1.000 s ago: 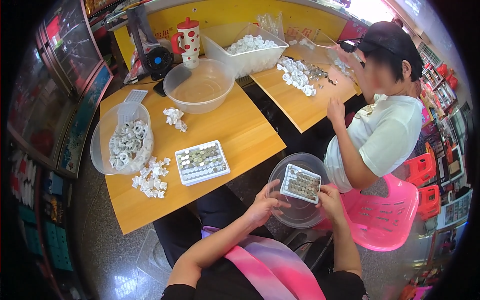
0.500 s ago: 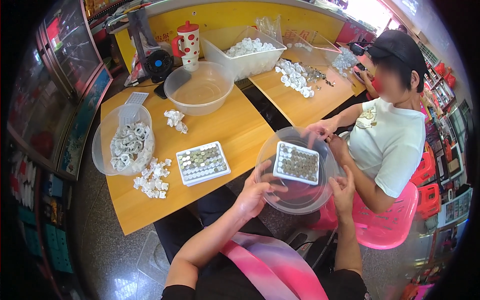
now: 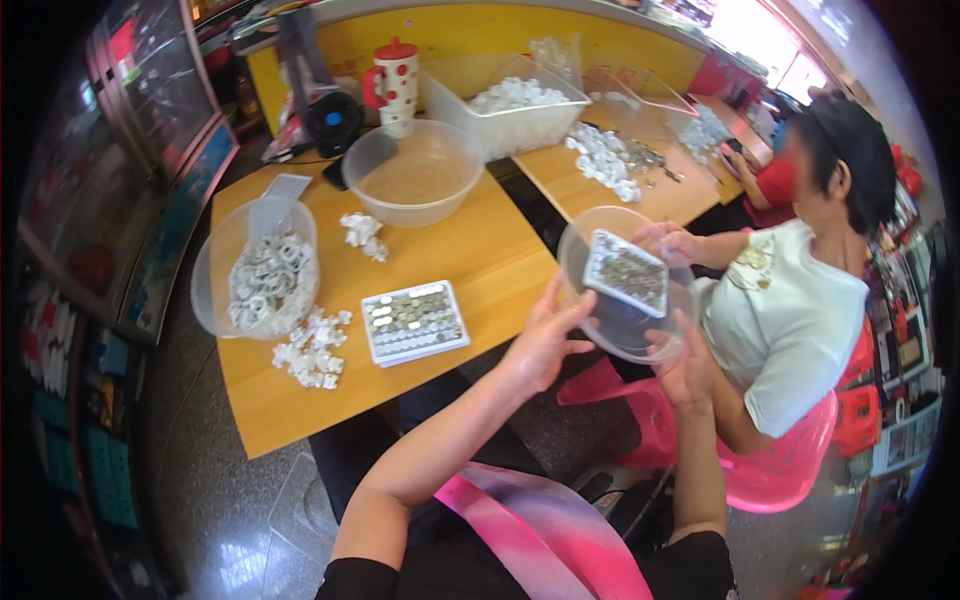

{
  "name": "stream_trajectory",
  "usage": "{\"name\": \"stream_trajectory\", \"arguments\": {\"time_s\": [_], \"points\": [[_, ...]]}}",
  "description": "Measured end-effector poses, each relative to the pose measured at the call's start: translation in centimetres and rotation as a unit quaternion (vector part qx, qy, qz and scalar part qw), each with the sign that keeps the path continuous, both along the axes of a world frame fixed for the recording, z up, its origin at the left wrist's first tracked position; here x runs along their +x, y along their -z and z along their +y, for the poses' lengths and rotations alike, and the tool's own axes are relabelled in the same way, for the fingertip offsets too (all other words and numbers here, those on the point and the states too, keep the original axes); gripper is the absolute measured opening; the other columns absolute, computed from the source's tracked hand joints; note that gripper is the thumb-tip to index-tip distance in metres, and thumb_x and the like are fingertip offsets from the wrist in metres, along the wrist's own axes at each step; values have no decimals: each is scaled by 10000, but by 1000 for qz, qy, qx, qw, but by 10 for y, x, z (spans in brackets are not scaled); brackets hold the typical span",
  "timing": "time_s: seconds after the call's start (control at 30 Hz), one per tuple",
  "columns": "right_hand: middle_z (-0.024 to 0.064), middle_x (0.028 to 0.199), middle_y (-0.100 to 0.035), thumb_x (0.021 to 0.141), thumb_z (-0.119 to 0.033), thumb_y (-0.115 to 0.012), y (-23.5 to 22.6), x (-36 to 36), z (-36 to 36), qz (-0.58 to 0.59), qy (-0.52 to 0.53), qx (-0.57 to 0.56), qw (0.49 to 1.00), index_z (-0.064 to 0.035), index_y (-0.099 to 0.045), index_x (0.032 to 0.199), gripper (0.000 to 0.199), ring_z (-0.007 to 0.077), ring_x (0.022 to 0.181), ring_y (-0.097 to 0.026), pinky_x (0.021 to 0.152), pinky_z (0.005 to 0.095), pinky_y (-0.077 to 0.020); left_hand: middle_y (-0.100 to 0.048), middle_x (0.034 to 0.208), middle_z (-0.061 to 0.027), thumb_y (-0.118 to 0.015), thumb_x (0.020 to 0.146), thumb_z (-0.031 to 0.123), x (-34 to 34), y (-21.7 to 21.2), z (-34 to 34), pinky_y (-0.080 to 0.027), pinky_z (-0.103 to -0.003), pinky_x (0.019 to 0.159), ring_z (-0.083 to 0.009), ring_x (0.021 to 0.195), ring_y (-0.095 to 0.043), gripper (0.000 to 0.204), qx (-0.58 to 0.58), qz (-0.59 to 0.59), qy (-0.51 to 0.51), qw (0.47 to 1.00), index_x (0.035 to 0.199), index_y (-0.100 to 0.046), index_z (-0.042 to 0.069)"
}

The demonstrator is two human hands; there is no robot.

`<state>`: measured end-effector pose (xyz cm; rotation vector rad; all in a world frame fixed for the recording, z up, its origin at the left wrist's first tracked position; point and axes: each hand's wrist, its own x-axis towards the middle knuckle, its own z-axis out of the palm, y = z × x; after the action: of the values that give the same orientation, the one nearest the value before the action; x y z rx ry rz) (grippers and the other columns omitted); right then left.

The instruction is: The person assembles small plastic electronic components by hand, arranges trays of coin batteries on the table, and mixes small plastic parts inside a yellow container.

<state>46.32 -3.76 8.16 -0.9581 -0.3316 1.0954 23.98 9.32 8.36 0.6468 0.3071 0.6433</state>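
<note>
Between left hand [image 3: 545, 342] and right hand [image 3: 687, 374], one clear bowl [image 3: 612, 328], one tray [image 3: 622, 300].

Tray [image 3: 628, 299] in bowl [image 3: 622, 340]; second tray [image 3: 425, 357] on table [image 3: 510, 270], left; basin [image 3: 410, 208] behind second tray.

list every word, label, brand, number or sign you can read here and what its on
No text here is clear enough to quote.
Yellow panel: any lettering is too blurred or covered to read.
Shelf goods at right: too small and blurred.
White tray in the clear bowl: no print that I can make out.
</note>
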Motion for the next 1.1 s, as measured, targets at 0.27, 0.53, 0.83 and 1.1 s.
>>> {"name": "stream_trajectory", "arguments": {"time_s": [0.27,0.53,0.83,1.1], "points": [[136,1009,-641,958,-416,-510,30,48,33,12,48,-37,998,-146,-474,1260,407,182,758,-630,578,267,-519,-486,1328,-100,-614,911,199,-25,26,-31,-488,-278,805,-158,1016,-578,622,19,67,20,997,1437,-313,59],[135,910,-663,951,-230,-545,59,11,56,59,-48,-91,993,-128,-524,1189,260,176,678,-610,578,268,-492,-617,1076,-90,-608,868,1,-148,16,-52,-481,-229,731,-116,865,-599,250,356,193,-272,873,1116,-633,22],[149,866,-683,926,-112,-543,50,-61,68,-43,-188,-97,976,-35,-604,1115,214,180,650,-640,551,263,-503,-617,971,-86,-592,854,-7,-248,32,-37,-452,-224,648,-106,754,-579,180,315,388,-430,752,1026,-642,-24],[88,1015,-596,765,28,-696,46,-159,107,-440,-190,-7,878,-8,-491,1282,557,96,796,-573,671,222,-480,-570,1102,-182,-674,782,25,-230,37,-22,-512,-312,625,-233,786,-595,547,375,482,-342,714,1284,-464,-25]]}}
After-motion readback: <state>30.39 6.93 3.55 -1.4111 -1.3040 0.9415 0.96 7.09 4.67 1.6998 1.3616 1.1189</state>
